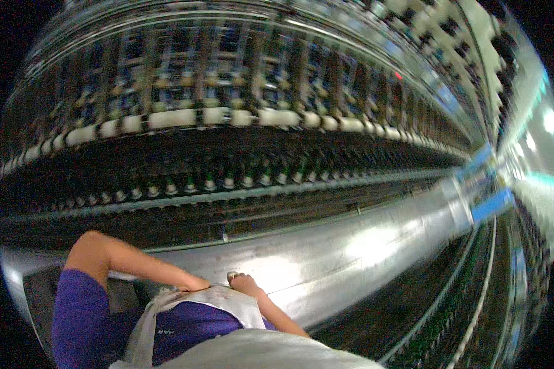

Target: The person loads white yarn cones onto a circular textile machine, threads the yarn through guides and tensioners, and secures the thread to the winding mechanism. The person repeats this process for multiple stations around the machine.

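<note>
My left hand [192, 284] reaches down to the rim of a white cloth pouch [228, 301] worn at my waist over a purple shirt; its fingers are hidden in the cloth. My right hand [246, 285] lies on the same rim, a hand's width to the right, with its fingers curled. A small pale spot [232, 275] shows at its tip, too blurred to name. My left elbow [89, 243] sticks out to the left.
A long spinning frame runs across the view, blurred by motion: a row of white bobbins [228, 117] above, small green-and-white spindles [228, 182] below, and a shiny metal housing [363, 246] close to my hands. An aisle [511, 203] recedes at the right.
</note>
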`<state>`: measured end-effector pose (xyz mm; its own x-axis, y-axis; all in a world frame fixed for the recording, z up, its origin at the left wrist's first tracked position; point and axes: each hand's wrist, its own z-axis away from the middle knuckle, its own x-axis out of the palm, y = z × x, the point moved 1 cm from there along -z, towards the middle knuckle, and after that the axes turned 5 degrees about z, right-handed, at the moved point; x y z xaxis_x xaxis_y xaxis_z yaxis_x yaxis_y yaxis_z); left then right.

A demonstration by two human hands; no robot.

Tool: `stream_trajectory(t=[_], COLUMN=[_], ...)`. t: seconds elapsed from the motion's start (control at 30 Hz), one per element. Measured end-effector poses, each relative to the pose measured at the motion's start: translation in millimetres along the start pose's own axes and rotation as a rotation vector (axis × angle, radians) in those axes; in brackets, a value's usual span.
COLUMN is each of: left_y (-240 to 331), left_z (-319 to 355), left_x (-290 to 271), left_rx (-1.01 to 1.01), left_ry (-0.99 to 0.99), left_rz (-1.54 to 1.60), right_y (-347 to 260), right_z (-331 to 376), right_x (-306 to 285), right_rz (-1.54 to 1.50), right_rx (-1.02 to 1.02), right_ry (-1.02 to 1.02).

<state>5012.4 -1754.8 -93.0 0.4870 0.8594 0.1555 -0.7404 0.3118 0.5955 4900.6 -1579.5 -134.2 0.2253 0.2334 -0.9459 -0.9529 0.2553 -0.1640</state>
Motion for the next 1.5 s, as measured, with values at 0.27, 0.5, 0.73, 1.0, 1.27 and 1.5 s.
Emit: stream_trajectory(t=[0.27, 0.5, 0.73, 1.0, 1.27, 1.5], left_y=[4, -2, -2, 2, -4, 8], left_z=[15, 23, 28, 30, 41, 79], left_x=[1, -6, -7, -7, -11, 2], left_rx=[0.183, 0.274, 0.325, 0.345, 0.383, 0.438], left_ry=[0.095, 0.182, 0.263, 0.319, 0.367, 0.515], left_rz=[-0.458, -0.63, -0.697, -0.74, -0.687, -0.335], right_y=[-7, 7, 12, 9, 10, -6], right_z=[-19, -21, -23, -46, -33, -41], right_x=[-12, -9, -35, -19, -14, -91], right_rz=[-0.026, -0.029, -0.026, 0.0, -0.01, -0.409], right_rx=[-0.084, -0.037, -0.11, -0.175, -0.123, -0.064], right_ry=[-0.204, -0.157, -0.096, -0.088, -0.016, 0.48])
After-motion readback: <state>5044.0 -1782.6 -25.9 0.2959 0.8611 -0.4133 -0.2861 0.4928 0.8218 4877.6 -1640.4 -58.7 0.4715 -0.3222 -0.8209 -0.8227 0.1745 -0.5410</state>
